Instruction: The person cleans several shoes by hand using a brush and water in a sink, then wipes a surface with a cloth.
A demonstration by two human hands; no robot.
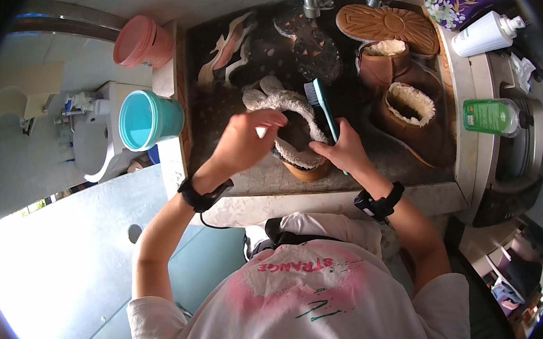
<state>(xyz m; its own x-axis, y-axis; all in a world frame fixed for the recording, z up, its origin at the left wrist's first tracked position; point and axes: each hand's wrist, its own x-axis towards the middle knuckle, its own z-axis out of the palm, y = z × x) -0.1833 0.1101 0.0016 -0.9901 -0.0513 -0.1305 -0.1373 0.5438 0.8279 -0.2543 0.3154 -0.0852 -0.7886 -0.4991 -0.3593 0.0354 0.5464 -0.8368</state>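
A shoe with a pale fleece collar [297, 102] and a tan base stands in the dark sink basin in front of me. Its opening faces up, and fluffy loops stick out at its far left. My left hand [248, 138] has its fingers bent round the left side of the collar, hiding that part. In my right hand [346, 151] is a blue scrubbing brush [326, 106], held by the handle with its dark bristles pointing up and away. The right thumb reaches to the collar's right edge.
Brown fleece-lined boots [411, 120] stand at the basin's right, with a ribbed tan sole [387, 28] behind them. Metal taps [310, 2] hang over the back. Pink [142, 42] and turquoise buckets [150, 120] sit left; white [487, 34] and green bottles [490, 116] lie right.
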